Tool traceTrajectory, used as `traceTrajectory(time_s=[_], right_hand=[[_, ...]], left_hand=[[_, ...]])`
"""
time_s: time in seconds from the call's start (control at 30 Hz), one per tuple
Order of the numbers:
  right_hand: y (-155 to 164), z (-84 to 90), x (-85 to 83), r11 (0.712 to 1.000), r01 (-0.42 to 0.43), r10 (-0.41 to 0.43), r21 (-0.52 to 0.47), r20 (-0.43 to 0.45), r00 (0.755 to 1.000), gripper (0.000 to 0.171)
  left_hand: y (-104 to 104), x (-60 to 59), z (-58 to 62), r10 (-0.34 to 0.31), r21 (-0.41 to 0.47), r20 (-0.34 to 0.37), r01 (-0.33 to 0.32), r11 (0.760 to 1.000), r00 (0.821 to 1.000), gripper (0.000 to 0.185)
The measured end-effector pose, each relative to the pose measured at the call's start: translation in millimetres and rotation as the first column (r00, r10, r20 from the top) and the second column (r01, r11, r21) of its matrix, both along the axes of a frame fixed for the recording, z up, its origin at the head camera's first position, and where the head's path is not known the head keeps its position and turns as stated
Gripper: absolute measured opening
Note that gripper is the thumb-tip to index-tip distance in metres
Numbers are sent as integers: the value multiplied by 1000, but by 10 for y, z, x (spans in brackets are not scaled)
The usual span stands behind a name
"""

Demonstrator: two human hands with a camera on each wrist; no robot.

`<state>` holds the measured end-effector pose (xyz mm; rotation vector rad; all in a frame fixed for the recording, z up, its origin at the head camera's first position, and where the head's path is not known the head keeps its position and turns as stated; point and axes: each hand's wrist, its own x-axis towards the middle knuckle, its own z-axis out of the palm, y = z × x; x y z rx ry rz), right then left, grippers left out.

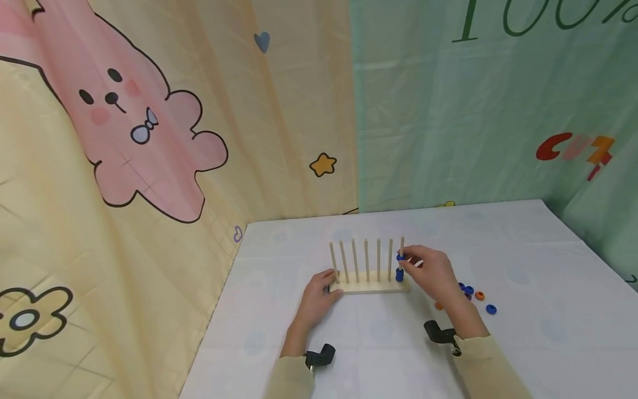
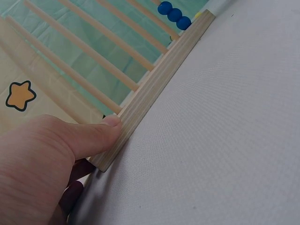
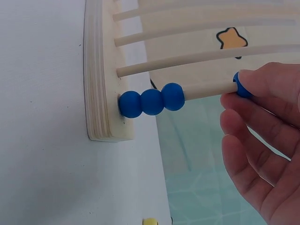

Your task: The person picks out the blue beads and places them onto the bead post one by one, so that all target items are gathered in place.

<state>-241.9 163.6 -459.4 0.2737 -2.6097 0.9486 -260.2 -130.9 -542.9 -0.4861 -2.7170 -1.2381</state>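
A light wooden peg stand (image 1: pixel 371 286) with several upright pegs rests on the white table. At its left end my left hand (image 1: pixel 315 297) grips the base, the thumb lying along the front edge in the left wrist view. Three blue beads (image 3: pixel 152 102) sit stacked at the foot of the rightmost peg (image 3: pixel 208 91). Higher on that same peg, my right hand (image 1: pixel 432 274) pinches another blue bead (image 3: pixel 241 86) between thumb and finger, apart from the stack. The other visible pegs carry no beads.
Loose beads lie on the table right of the stand, among them an orange bead (image 1: pixel 479 296) and a blue bead (image 1: pixel 491 309). Another orange bead (image 1: pixel 438 305) is partly behind my right wrist. Printed curtains (image 1: pixel 294 111) hang behind and left of the table.
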Motion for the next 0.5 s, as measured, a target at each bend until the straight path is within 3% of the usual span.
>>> traceTrajectory(time_s=[0.33,0.5], right_hand=[[2,-129,-19,999,-20,18,-30,-48,999,23],[1,-114,-13,1000,-18,17,-18,-53,998,24]], left_hand=[[1,33,28,3,9,15,-3,1000,1000,52],[-1,13,23,-2,-5,1,2,1000,1000,53]])
